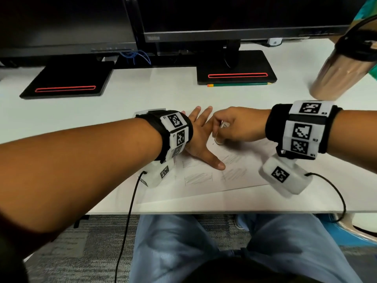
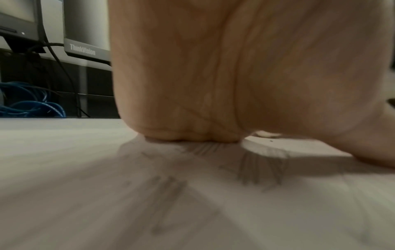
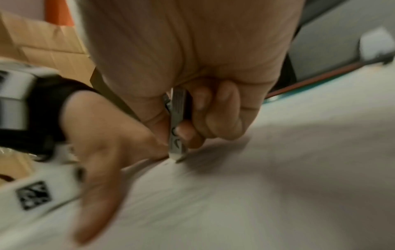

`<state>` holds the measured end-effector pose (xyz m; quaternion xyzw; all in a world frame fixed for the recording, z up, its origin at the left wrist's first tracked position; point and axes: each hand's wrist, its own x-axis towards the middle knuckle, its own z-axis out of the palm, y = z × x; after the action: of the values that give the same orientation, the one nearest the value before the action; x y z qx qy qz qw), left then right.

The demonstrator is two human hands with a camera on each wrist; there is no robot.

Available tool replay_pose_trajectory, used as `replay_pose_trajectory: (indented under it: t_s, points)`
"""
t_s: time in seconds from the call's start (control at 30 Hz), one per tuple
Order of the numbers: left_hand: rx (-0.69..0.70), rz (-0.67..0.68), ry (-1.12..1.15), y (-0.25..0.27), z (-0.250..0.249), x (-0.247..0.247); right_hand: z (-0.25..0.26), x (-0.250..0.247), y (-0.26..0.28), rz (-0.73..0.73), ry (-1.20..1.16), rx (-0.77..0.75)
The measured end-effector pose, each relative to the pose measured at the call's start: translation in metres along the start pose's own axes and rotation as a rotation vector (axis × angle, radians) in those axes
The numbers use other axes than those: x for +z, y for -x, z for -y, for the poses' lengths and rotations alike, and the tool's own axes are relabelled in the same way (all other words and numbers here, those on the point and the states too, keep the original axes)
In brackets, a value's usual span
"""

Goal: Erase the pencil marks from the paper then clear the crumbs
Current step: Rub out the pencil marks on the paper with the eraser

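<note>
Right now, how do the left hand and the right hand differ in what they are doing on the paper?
The left hand lies flat with fingers spread, pressing the paper down; the right hand is curled, pinching an eraser. The left hand holds nothing; the right hand stands the eraser upright with its tip on the sheet. Both sit over the paper's far part, close together, with pencil marks nearer the person.

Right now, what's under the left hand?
The left hand lies flat, fingers spread, on the paper. Pencil marks show near it, and the right hand presses an eraser down beside it. Any marks beneath the palm are covered.
</note>
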<state>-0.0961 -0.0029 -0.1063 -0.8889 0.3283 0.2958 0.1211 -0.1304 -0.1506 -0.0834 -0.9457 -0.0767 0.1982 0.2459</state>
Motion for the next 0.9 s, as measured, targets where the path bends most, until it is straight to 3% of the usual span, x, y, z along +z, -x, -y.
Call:
replay_pose_trajectory:
  t_s: [0.13,0.27,0.37,0.5,0.63,0.77,0.9]
  points:
    - [0.004,-0.016,0.015,0.001,-0.001,-0.001,-0.01,-0.004,-0.002,-0.094,0.012,0.063]
    - [0.005,-0.012,0.009,0.002,-0.002,-0.001,-0.009,0.0,0.002,-0.033,-0.002,-0.005]
    - [0.0,-0.015,0.011,0.003,-0.003,-0.002,-0.012,-0.005,0.001,-0.127,0.01,0.032]
    - [-0.003,0.001,-0.003,0.002,-0.001,-0.002,-0.005,0.004,0.003,-0.011,0.015,-0.065]
    - [-0.007,-0.011,0.012,0.003,-0.003,-0.003,-0.008,-0.004,0.003,-0.099,0.009,0.0]
    - [-0.005,0.003,0.015,0.002,-0.003,-0.002,-0.002,0.005,0.006,0.016,-0.028,-0.059]
    - [-0.013,-0.004,0.023,0.002,-0.003,-0.003,-0.005,0.001,0.004,-0.081,-0.011,-0.044]
